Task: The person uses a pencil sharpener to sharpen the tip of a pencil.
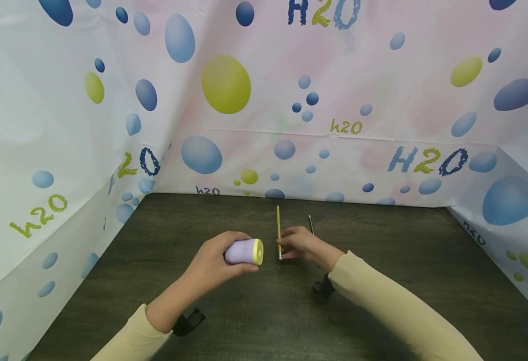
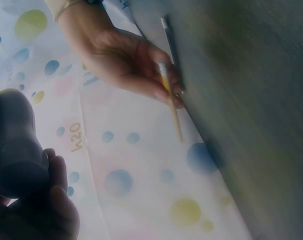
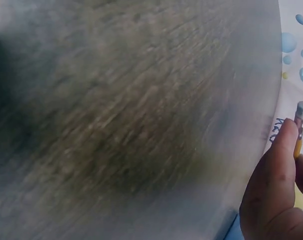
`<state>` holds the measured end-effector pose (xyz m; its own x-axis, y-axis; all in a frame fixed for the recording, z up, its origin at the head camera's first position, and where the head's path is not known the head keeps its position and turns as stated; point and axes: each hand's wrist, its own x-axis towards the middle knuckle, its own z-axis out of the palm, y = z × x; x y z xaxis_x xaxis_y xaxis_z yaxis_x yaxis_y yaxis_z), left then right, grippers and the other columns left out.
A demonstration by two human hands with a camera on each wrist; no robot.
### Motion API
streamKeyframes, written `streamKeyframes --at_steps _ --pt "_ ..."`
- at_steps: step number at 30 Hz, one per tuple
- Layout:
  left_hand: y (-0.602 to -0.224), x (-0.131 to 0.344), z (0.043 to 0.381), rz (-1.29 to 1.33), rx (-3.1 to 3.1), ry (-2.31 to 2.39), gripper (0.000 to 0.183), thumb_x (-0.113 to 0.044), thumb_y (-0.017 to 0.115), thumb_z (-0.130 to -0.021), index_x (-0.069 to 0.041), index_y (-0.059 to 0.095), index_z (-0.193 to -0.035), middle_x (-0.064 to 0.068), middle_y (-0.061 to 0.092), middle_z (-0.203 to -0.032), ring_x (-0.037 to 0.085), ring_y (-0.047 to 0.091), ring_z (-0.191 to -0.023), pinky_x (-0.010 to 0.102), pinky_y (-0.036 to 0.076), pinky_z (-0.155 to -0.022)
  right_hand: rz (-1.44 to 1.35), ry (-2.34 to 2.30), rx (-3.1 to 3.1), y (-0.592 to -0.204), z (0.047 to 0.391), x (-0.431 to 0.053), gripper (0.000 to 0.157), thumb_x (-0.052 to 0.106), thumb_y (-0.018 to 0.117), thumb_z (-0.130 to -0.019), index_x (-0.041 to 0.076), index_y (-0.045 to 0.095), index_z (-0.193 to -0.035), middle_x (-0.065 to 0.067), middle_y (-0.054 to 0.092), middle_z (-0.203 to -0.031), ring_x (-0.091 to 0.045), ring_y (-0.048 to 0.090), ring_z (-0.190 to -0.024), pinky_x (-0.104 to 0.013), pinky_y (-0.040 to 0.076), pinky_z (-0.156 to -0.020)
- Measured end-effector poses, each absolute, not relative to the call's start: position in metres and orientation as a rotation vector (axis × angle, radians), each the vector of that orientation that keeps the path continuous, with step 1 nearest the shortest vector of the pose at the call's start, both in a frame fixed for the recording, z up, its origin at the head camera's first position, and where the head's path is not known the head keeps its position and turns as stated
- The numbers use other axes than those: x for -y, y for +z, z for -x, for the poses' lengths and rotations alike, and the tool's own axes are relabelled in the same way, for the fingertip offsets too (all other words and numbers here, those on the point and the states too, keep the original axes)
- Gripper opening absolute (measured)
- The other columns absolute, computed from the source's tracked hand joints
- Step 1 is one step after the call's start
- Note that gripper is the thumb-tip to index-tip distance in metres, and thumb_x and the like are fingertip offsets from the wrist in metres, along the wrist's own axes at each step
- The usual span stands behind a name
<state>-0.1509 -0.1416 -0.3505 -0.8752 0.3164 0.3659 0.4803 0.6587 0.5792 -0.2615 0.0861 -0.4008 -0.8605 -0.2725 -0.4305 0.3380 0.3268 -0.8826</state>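
Observation:
My left hand (image 1: 211, 260) grips a lilac pencil sharpener (image 1: 239, 251) on its side, its yellow end with a small hole facing right. In the left wrist view the sharpener (image 2: 15, 140) looks dark, with fingers wrapped around it. Just to the right, my right hand (image 1: 302, 242) pinches a yellow pencil (image 1: 278, 220) near its eraser end, the tip pointing to the far side. The right wrist view shows the pencil's metal ferrule and eraser (image 3: 302, 109) sticking out past the fingers. A dark pencil (image 1: 311, 224) lies behind the right hand, partly covered by it.
The dark wooden table (image 1: 372, 296) runs back to a white backdrop (image 1: 264, 125) with blue and green dots and H2O lettering. The backdrop also rises along the left and right sides. Black straps (image 1: 189, 322) hang at both wrists.

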Motion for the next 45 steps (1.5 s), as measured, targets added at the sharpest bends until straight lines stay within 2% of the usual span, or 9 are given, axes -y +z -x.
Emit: streamKeyframes --at_steps 10,16,24,33,37,45 --pt "-0.351 0.141 0.151 0.642 2.654 -1.011 0.051 -0.031 0.09 -0.078 -0.012 0.069 -0.12 0.004 0.074 -0.116 0.016 0.066 -0.093 0.03 0.052 -0.076 -0.166 -1.536 -2.11 -0.407 0.271 -0.079 0.036 0.0 0.058 -0.101 -0.01 0.055 -0.135 -0.005 0.058 -0.083 -0.012 0.059 -0.072 -0.027 0.062 -0.068" --pt "-0.351 0.141 0.151 0.628 2.674 -1.022 0.051 -0.031 0.09 -0.078 -0.012 0.069 -0.12 0.004 0.073 -0.116 0.016 0.066 -0.094 0.03 0.052 -0.076 -0.181 -1.512 -2.158 -0.413 0.273 -0.079 0.038 0.0 0.061 -0.1 -0.012 0.056 -0.136 -0.009 0.062 -0.09 -0.014 0.061 -0.075 -0.032 0.064 -0.072" --pt "-0.351 0.141 0.152 0.637 2.675 -1.022 0.051 -0.031 0.09 -0.078 -0.012 0.069 -0.12 0.005 0.073 -0.117 0.016 0.066 -0.093 0.03 0.053 -0.076 -0.174 -1.434 -2.245 -0.41 0.277 -0.075 0.038 0.0 0.063 -0.098 -0.011 0.054 -0.133 -0.006 0.06 -0.08 -0.012 0.059 -0.065 -0.031 0.063 -0.065" --pt "-0.351 0.141 0.154 0.655 2.687 -0.996 0.05 -0.03 0.09 -0.079 -0.011 0.069 -0.12 0.006 0.073 -0.116 0.016 0.066 -0.093 0.029 0.053 -0.075 -0.131 -1.362 -2.338 -0.408 0.275 -0.07 0.016 -0.001 0.066 -0.096 -0.002 0.055 -0.108 -0.004 0.057 -0.076 -0.011 0.057 -0.058 -0.026 0.06 -0.057" --pt "-0.35 0.141 0.154 0.655 2.686 -0.995 0.05 -0.03 0.09 -0.079 -0.011 0.069 -0.12 0.006 0.073 -0.116 0.017 0.066 -0.093 0.029 0.053 -0.075 -0.11 -1.319 -2.385 -0.408 0.275 -0.068 0.013 0.0 0.068 -0.095 0.0 0.055 -0.1 -0.004 0.057 -0.072 -0.011 0.057 -0.056 -0.027 0.059 -0.056" --pt "-0.35 0.143 0.154 0.645 2.7 -1.002 0.05 -0.03 0.089 -0.079 -0.011 0.069 -0.121 0.006 0.073 -0.117 0.016 0.066 -0.093 0.03 0.053 -0.076 -0.096 -1.304 -2.431 -0.408 0.273 -0.067 0.024 -0.002 0.07 -0.092 -0.005 0.055 -0.111 -0.006 0.059 -0.073 -0.011 0.058 -0.053 -0.029 0.06 -0.058"
